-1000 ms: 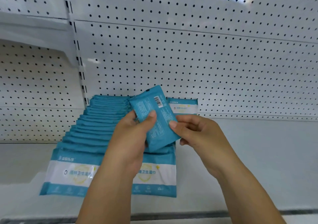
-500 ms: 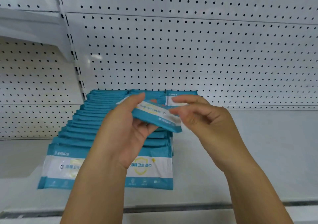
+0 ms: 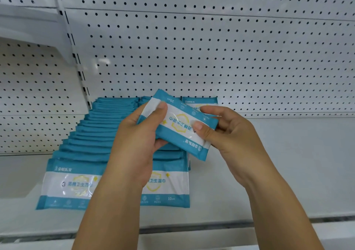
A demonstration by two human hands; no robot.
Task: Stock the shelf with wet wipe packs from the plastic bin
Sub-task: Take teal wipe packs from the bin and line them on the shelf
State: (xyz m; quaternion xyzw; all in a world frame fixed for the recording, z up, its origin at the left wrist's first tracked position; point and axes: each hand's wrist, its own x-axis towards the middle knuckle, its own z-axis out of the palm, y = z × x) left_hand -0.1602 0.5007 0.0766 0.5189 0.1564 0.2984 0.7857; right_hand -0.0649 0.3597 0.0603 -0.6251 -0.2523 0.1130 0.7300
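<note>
Left hand [image 3: 138, 140] and right hand [image 3: 226, 134] pinch one wet wipe pack [image 3: 180, 126] by its ends above the shelved rows [image 3: 92, 134], print inverted; advisable: turn it to match the rows, then lay it flat on the shelf [image 3: 278, 173].

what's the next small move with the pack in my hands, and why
Probably turn the pack half a turn between the left hand and right hand: its printed face is up, but its lettering runs upside down against the front shelved pack, so it would not match yet.
</note>
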